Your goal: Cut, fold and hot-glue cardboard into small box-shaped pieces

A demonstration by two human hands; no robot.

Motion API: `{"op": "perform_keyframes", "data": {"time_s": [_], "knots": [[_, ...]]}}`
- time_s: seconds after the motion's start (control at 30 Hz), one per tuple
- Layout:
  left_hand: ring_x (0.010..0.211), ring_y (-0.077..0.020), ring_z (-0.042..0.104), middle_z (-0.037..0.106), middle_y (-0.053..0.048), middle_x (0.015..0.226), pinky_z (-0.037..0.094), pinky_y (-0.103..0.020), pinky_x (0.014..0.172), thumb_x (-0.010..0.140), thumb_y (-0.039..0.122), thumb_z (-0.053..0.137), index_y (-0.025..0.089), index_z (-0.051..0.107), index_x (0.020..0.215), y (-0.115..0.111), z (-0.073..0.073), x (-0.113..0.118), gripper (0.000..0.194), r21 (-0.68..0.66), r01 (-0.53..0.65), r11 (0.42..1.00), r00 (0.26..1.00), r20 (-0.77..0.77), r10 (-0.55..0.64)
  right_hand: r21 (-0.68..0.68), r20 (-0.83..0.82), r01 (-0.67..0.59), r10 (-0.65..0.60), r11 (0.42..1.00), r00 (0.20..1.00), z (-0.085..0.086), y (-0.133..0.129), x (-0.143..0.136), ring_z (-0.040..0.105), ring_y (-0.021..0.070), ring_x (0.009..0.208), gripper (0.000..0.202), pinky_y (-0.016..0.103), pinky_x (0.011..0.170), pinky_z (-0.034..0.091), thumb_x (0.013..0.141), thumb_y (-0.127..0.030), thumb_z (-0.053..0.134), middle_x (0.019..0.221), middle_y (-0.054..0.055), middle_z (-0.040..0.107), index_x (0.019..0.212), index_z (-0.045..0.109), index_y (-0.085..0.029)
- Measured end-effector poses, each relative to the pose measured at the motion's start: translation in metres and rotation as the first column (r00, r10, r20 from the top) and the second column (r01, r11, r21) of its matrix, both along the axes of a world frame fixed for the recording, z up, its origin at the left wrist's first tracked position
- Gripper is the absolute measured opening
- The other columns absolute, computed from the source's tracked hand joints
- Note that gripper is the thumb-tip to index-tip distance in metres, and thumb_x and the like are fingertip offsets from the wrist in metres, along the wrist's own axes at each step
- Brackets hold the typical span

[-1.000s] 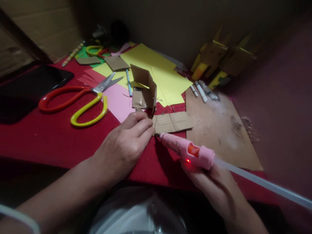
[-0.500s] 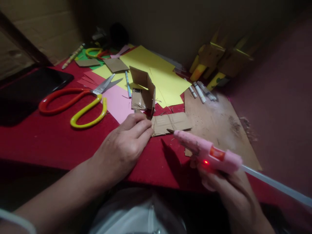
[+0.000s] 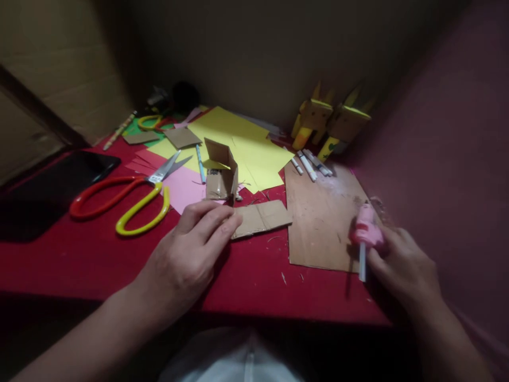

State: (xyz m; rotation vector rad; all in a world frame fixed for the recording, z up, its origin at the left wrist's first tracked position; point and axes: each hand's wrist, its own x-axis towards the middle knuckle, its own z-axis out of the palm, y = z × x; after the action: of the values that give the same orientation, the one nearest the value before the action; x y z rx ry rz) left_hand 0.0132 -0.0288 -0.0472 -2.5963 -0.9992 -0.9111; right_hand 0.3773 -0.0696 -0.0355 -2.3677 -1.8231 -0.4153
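My left hand (image 3: 189, 260) has its fingertips on the left end of a flat cardboard strip (image 3: 264, 218); its thumb is hidden, so I cannot tell whether it grips or merely presses. My right hand (image 3: 409, 268) is clenched round a pink glue gun (image 3: 366, 228), well apart from the strip, near the right edge of a brown board (image 3: 314, 228); the nozzle points away from me and a pale glue stick (image 3: 362, 262) protrudes from the rear. The strip lies on the red cloth (image 3: 254, 286), its right end just beside the board. Noted beyond my left fingers: a folded cardboard piece (image 3: 219, 183), standing open. Left of it lie scissors (image 3: 157, 178), blades parted. Markers (image 3: 308, 165) lie on the board's far end, near two cardboard figures (image 3: 316, 114).
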Motion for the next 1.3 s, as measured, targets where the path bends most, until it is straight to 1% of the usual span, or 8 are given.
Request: {"op": "perform_keyframes", "data": {"time_s": [0.3,0.47,0.6,0.73,0.9,1.07,1.23,1.3], "knots": [[0.105,-0.0229,0.057,0.065,-0.01,0.11,0.049,-0.039,0.091,0.084,-0.002,0.037,0.013,0.061,0.111,0.008,0.026,-0.016,0.039,-0.087,-0.067,0.994,0.993,0.09,0.075,-0.121,-0.045,0.024,-0.03,0.992,0.999,-0.002,0.011,0.009,0.065,0.0359,0.096,0.046,0.044,0.07,0.053,0.082,-0.029,0.046,0.11,0.018,0.063,0.124,0.057,-0.013],[0.075,-0.0189,0.065,0.072,-0.006,0.088,0.05,-0.032,0.068,0.092,0.028,0.049,0.018,0.065,0.102,0.038,0.058,-0.007,0.022,-0.213,-0.265,0.941,0.924,0.222,0.31,0.088,-0.115,-0.028,0.038,0.996,0.993,0.018,0.004,-0.007,0.057,0.0443,0.107,0.04,0.055,0.083,0.049,0.084,-0.034,0.049,0.111,0.026,0.06,0.113,0.06,-0.009],[0.054,-0.0203,0.061,0.064,-0.004,0.058,0.043,-0.031,0.05,0.074,0.049,0.067,0.018,0.069,0.079,0.081,0.069,0.01,0.031,-0.647,-0.304,0.699,0.908,0.025,0.418,0.178,-0.509,-0.241,0.299,0.954,0.808,0.039,0.006,-0.063,0.064,0.0243,0.077,0.026,0.038,0.065,0.052,0.087,-0.034,0.051,0.093,0.011,0.065,0.105,0.061,-0.019],[0.045,-0.0155,0.056,0.056,-0.002,0.049,0.042,-0.028,0.045,0.067,0.033,0.07,0.018,0.06,0.055,0.101,0.068,0.014,0.021,-0.93,-0.03,0.366,0.89,0.142,0.434,0.1,-0.61,-0.523,0.467,0.847,0.64,0.039,0.026,-0.109,0.063,0.0203,0.086,0.022,0.034,0.071,0.051,0.089,-0.022,0.047,0.106,0.011,0.064,0.105,0.061,-0.017],[0.046,-0.0085,0.051,0.061,-0.001,0.058,0.037,-0.021,0.042,0.069,0.025,0.067,0.016,0.066,0.071,0.079,0.08,0.01,0.009,-0.899,0.105,0.425,0.835,0.312,0.454,0.147,-0.622,-0.647,0.579,0.748,0.528,0.027,0.055,-0.131,0.061,0.0201,0.089,0.027,0.033,0.075,0.048,0.081,-0.007,0.048,0.102,0.01,0.067,0.103,0.061,-0.016],[0.039,-0.009,0.05,0.062,0.003,0.052,0.038,-0.019,0.036,0.068,0.024,0.07,0.017,0.068,0.087,0.05,0.081,0.024,0.02,-0.925,0.219,0.312,0.841,0.341,0.42,0.145,-0.781,-0.589,0.458,0.795,0.425,0.025,0.066,-0.14,0.063,0.0185,0.086,0.032,0.032,0.078,0.049,0.074,0.003,0.045,0.093,0.007,0.069,0.092,0.062,-0.017],[0.036,-0.0118,0.055,0.063,0.003,0.049,0.043,-0.02,0.036,0.072,0.025,0.067,0.017,0.065,0.08,0.034,0.068,0.036,0.012,-0.917,0.093,0.387,0.881,0.257,0.398,0.146,-0.984,-0.529,0.177,0.836,0.008,0.027,0.071,-0.136,0.063,0.0155,0.076,0.03,0.031,0.073,0.054,0.065,0.004,0.047,0.083,0.003,0.065,0.082,0.059,-0.018],[0.038,-0.0129,0.057,0.064,0.002,0.05,0.045,-0.021,0.038,0.074,0.027,0.065,0.018,0.064,0.079,0.031,0.065,0.035,0.011,-0.907,0.054,0.418,0.893,0.232,0.387,0.184,-0.98,-0.553,0.197,0.812,-0.036,0.027,0.073,-0.135,0.062,0.0163,0.077,0.025,0.031,0.073,0.053,0.064,-0.001,0.054,0.083,0.003,0.064,0.081,0.059,-0.018]]}}
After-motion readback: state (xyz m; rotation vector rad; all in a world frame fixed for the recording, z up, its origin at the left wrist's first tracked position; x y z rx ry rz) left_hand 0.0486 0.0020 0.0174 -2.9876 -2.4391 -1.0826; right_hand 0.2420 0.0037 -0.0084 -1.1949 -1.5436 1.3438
